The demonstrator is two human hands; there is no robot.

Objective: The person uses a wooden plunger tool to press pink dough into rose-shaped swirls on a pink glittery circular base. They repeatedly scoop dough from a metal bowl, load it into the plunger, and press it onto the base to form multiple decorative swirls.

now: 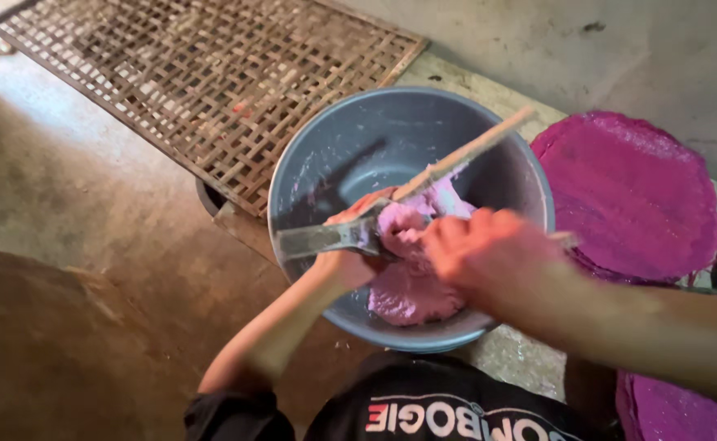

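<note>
Watching the head cam feed here, looking straight down into a blue-grey plastic basin with a lump of pink-purple dough sitting against its near wall. My left hand is clamped around a metal scraper blade, and that flat blade lies roughly level, its free end pointing out past the basin's left rim. A thin wooden stick runs the other way: its long axis goes diagonally from the middle of the basin, just by the left hand, up and out over the far right rim. Can't tell exactly what holds the stick's lower end, the dough and fingers cover it.

My right hand is curled down on top of the dough, fingers together and pressed into it. It's blurred, so whether it's gripping a piece or just pushing, I can't say. The forearm crosses the basin's near right rim and hides that part of the dough.

Around it: a woven bamboo drying rack lies flat on the concrete floor beyond the basin's far left rim, one corner almost touching it. Just right of the basin is a stack of round purple sheets, and another purple sheet shows at the bottom right corner. A black shirt fills the bottom edge.
</note>
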